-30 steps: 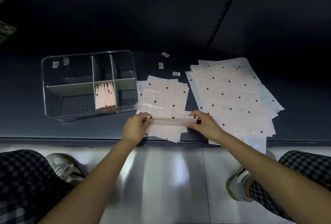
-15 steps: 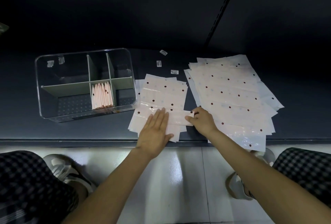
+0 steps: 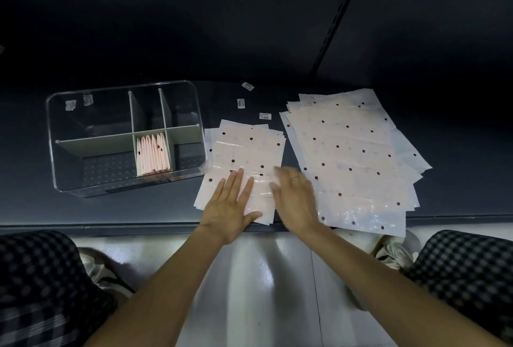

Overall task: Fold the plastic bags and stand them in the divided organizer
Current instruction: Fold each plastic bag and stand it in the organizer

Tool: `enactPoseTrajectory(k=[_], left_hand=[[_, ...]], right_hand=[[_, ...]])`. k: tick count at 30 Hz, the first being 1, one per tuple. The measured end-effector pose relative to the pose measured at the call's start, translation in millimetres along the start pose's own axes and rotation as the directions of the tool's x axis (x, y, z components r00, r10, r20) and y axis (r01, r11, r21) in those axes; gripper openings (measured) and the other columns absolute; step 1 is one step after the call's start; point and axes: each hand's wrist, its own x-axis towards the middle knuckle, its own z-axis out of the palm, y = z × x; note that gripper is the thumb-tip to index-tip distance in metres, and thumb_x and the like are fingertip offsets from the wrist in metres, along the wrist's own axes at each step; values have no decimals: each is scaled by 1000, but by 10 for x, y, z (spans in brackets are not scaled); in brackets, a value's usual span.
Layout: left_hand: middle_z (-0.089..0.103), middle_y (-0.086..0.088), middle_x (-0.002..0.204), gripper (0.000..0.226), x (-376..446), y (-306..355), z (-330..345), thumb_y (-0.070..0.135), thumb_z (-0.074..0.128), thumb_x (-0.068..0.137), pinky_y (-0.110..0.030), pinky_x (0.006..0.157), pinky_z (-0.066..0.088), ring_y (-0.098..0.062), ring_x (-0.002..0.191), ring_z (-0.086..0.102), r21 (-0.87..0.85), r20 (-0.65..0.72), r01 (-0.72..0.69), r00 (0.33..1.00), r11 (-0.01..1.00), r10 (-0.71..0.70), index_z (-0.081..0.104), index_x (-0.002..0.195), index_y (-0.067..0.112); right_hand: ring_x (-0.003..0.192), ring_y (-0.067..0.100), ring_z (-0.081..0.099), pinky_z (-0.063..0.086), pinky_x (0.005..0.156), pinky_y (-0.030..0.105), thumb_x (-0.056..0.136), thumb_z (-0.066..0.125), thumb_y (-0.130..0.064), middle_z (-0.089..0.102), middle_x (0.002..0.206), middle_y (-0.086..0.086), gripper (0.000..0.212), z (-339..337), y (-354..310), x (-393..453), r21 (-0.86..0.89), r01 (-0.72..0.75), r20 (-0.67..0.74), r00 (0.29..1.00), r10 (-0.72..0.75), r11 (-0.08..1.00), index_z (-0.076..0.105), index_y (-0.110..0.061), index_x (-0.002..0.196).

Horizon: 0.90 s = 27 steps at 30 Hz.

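A small stack of pale pink dotted plastic bags point(image 3: 247, 149) lies on the dark shelf in front of me. My left hand point(image 3: 230, 205) lies flat on its near part, fingers straight. My right hand point(image 3: 295, 196) is flat beside it on the stack's right edge, blurred by motion. The folded strip from before is under the hands and hard to make out. To the left stands the clear divided organizer point(image 3: 55, 124); several folded bags point(image 3: 153, 155) stand upright in its near middle compartment. A larger stack of unfolded dotted bags point(image 3: 352, 157) lies to the right.
Three small white labels point(image 3: 242, 103) lie on the shelf behind the stacks. The shelf's front edge point(image 3: 111, 226) runs just under my wrists. My checked trouser knees and shoes are below, on a pale floor. A dark back panel rises behind.
A second ago both hands pinched the ends of a folded strip. The left hand then laid flat on it, and now the right hand has opened flat over the stack too.
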Motion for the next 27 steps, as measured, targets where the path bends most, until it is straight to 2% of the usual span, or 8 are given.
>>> enactPoseTrajectory(k=[2,5,11,13,15,18,24,27], left_hand=[[-34,-9,149,76,6,-6,4,61,11,94,-37,116,-15,-25,141,-26,10,10,-2,1000,1000,2,-24,144,16],[-33,-11,151,73,8,-29,12,57,12,96,-38,117,-13,-24,140,-28,27,29,-17,999,999,16,-26,143,16],[-30,-10,152,79,7,-78,17,63,13,92,-36,117,-14,-23,141,-25,-17,20,-42,999,999,42,-21,146,16],[-29,-10,152,79,10,-85,15,63,13,92,-35,116,-14,-23,142,-25,-25,22,-41,999,999,41,-20,146,17],[-27,-10,153,79,21,-84,0,63,15,92,-36,116,-14,-23,142,-23,-43,28,-37,999,998,38,-18,147,17],[-25,-7,155,76,34,-66,-45,62,15,93,-38,114,-17,-21,143,-22,-73,43,-15,999,997,19,-13,149,19],[-20,0,157,70,0,-50,-66,60,17,95,-51,110,-19,-26,142,-23,32,-15,19,1000,999,-19,-7,150,24],[-3,0,159,65,-13,-17,-109,54,30,97,-47,113,-14,-25,145,-9,-19,-88,-5,996,1000,4,8,151,24]], right_hand=[[136,27,37,23,114,38,95,51,-25,39,148,10,48,113,-107,-25,19,259,159,953,-259,966,44,-4,137],[144,7,-11,-10,118,28,100,22,-46,-5,159,-3,63,236,-99,-27,49,224,434,873,-223,973,1,-14,150],[144,9,-16,-10,118,30,98,19,-51,-20,154,-5,69,118,305,-145,-90,157,471,877,-97,983,-12,-16,148],[145,10,-10,-7,119,29,99,20,-49,-11,157,-3,65,57,378,-155,-82,114,478,876,-61,990,-6,-16,150],[145,17,13,8,119,29,101,29,-40,14,158,1,57,-7,371,-81,-10,55,403,914,-47,998,17,-14,150],[123,27,45,35,103,33,97,47,-26,51,135,9,40,-102,313,135,89,-76,267,962,49,993,47,-10,134],[108,26,52,44,92,39,87,60,-24,64,106,6,23,-154,246,402,2,-240,434,875,215,971,60,-14,108],[106,28,51,45,88,37,86,58,-23,66,99,7,15,-196,198,388,-41,-246,485,842,234,968,66,-11,92]])
